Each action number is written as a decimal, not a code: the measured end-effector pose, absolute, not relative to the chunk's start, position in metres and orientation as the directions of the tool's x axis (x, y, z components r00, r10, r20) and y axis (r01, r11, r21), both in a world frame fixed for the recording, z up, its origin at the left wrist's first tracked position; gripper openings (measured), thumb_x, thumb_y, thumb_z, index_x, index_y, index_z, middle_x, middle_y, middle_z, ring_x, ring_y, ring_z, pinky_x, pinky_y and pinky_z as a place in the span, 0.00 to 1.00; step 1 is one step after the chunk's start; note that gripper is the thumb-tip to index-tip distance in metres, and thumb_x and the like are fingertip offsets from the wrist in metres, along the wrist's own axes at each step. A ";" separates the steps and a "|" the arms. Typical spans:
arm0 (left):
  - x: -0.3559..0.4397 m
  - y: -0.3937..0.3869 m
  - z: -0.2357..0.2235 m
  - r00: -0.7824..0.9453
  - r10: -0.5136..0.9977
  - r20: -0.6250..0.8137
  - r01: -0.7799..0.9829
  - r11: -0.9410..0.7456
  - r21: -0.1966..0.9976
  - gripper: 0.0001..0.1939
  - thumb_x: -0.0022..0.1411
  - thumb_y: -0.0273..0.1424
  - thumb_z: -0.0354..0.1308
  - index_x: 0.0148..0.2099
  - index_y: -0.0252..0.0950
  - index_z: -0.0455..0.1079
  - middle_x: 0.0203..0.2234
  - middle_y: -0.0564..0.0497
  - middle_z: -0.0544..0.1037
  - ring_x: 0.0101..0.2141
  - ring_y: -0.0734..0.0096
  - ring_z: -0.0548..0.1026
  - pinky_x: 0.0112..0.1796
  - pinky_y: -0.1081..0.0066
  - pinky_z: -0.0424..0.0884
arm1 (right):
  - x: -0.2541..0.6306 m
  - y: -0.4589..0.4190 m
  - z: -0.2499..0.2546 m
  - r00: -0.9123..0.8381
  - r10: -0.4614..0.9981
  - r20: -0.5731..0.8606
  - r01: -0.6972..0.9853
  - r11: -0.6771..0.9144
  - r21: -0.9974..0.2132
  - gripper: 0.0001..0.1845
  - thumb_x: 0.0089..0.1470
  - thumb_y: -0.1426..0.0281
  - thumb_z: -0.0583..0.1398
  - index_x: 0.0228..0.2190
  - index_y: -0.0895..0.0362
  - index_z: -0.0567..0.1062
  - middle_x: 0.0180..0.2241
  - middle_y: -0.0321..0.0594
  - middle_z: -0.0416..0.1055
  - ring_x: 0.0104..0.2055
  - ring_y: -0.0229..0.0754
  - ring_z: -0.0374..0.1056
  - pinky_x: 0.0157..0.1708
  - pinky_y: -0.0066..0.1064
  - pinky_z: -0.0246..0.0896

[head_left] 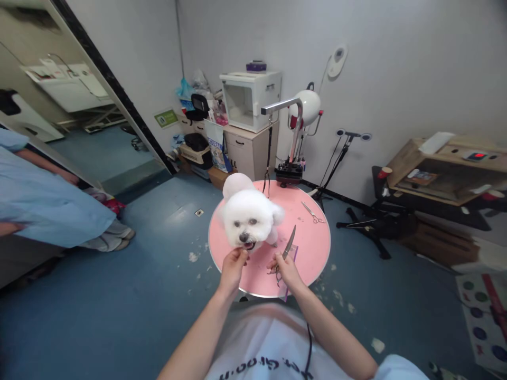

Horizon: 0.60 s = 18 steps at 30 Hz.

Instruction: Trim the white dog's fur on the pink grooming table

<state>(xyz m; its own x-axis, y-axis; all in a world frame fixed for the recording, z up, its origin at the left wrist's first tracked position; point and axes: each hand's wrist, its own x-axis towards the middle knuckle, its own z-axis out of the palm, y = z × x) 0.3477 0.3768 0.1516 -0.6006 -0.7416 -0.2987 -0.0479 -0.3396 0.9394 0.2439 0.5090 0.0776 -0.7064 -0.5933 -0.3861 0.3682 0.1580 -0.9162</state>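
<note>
Apparently steadying white dog point(247, 211), pinching below mouth point(250, 245) with left hand point(233, 268), gripping scissors point(289, 246) in right hand point(288, 271); next, hold dog still

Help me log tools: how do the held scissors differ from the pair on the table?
The held scissors are in the right hand; the table pair lies on the tabletop. In the picture, the held scissors point up-right, the table pair up-left. Both look metallic.
</note>
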 end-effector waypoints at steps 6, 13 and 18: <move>0.346 0.392 0.162 -0.573 -0.790 -0.218 0.090 -0.325 0.941 0.22 0.43 0.46 0.66 0.21 0.32 0.64 0.15 0.56 0.63 0.21 0.80 0.59 0.26 0.76 0.55 | 0.272 0.503 0.090 -0.616 -0.680 -0.399 0.548 -0.006 -0.836 0.33 0.35 0.57 0.69 0.40 0.54 0.62 0.33 0.41 0.75 0.35 0.45 0.75 0.35 0.36 0.69; 0.360 0.385 0.177 -0.495 -0.866 -0.077 -0.086 -0.040 0.996 0.17 0.47 0.41 0.62 0.23 0.31 0.68 0.17 0.55 0.68 0.22 0.79 0.63 0.27 0.77 0.60 | 0.291 0.474 0.103 -0.674 -0.739 -0.013 0.036 -0.016 -0.999 0.18 0.42 0.68 0.65 0.37 0.56 0.67 0.35 0.40 0.73 0.39 0.43 0.72 0.43 0.38 0.68; 0.365 0.382 0.187 -0.487 -0.871 -0.055 -0.103 -0.005 0.995 0.17 0.46 0.42 0.61 0.21 0.31 0.67 0.17 0.54 0.68 0.22 0.79 0.64 0.27 0.78 0.62 | 0.290 0.460 0.105 -0.686 -0.724 0.064 -0.088 -0.005 -0.996 0.14 0.45 0.69 0.62 0.36 0.56 0.67 0.34 0.40 0.73 0.36 0.43 0.71 0.36 0.34 0.68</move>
<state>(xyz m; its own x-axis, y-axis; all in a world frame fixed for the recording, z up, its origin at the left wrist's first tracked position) 0.3646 0.3824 0.1870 -0.4875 -0.8714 -0.0551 -0.1033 -0.0051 0.9946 0.2904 0.4605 0.1055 -0.6864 -0.7243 0.0645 -0.0879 -0.0054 -0.9961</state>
